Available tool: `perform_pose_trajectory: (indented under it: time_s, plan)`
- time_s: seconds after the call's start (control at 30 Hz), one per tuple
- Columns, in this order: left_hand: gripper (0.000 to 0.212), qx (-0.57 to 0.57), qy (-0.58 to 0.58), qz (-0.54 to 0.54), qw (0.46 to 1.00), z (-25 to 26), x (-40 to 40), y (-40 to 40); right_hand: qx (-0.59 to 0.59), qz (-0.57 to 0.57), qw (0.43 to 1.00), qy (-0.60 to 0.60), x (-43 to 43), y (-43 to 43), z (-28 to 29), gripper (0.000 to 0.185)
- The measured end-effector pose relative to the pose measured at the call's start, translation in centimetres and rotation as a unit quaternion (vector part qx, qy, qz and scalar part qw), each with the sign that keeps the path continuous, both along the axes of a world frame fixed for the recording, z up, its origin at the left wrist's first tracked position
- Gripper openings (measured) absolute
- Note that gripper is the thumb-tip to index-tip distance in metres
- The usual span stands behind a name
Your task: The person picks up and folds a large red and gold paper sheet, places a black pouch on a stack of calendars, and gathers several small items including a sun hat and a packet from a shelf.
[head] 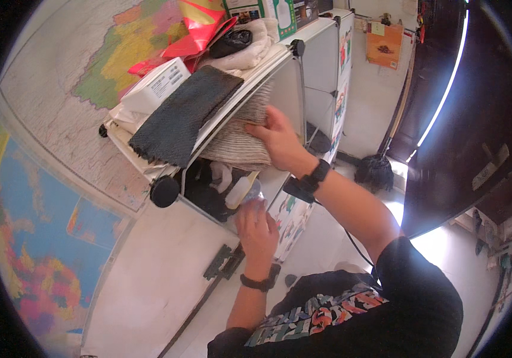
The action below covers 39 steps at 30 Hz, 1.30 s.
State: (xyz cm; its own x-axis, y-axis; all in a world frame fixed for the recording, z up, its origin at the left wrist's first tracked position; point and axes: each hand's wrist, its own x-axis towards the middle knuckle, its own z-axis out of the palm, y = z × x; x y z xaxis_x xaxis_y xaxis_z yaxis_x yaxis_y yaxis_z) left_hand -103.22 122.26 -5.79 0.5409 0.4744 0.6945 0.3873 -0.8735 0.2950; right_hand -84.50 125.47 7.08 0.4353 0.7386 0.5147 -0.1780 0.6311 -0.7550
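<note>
My right hand [283, 141] reaches into the top compartment of a white cube shelf [323, 67], thumb and fingers on a folded grey-beige ribbed knit cloth [238, 145]. Lower at the same opening is my left hand [256, 228], its fingertips at a clear plastic item [253, 192]. Whether they grip it is hard to tell. Beside that item lies a white brush-like object with a yellowish edge [239, 192]. Dark fabric [204, 192] and a crumpled white piece [221, 174] fill the compartment's inner corner.
A dark textured cloth [184, 116] drapes over the shelf top, near a white box [157, 83], a red bag [193, 40] and a black bundle [231, 43]. Maps [36, 188] cover the wall. A black mop head [373, 172] stands by the dark door [466, 112].
</note>
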Motion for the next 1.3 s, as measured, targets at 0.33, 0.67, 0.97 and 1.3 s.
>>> perform_pose_trajectory:
  time_s: [0.33, 0.67, 0.97, 1.3]
  plan:
    - [0.068, 0.009, 0.165, 0.268, 0.949, 1.9, 5.1, 3.7, 0.096, 0.01, 0.964, 0.25, 5.3, -14.4, -4.5, 0.045]
    - [0.078, 0.03, 0.252, 0.279, 0.926, 1.6, 5.3, 4.9, -0.033, -0.393, 0.916, 0.068, 10.4, -28.9, -11.5, 0.046]
    - [0.071, 0.025, 0.277, 0.253, 0.927, 3.5, 4.6, 5.9, 0.04, -0.275, 0.921, 0.272, 13.9, -43.7, -17.6, 0.061]
    - [0.059, -0.025, 0.29, 0.34, 0.894, 3.9, 4.8, 4.1, -0.003, -0.179, 0.94, 0.291, 9.6, -49.5, -18.1, 0.073]
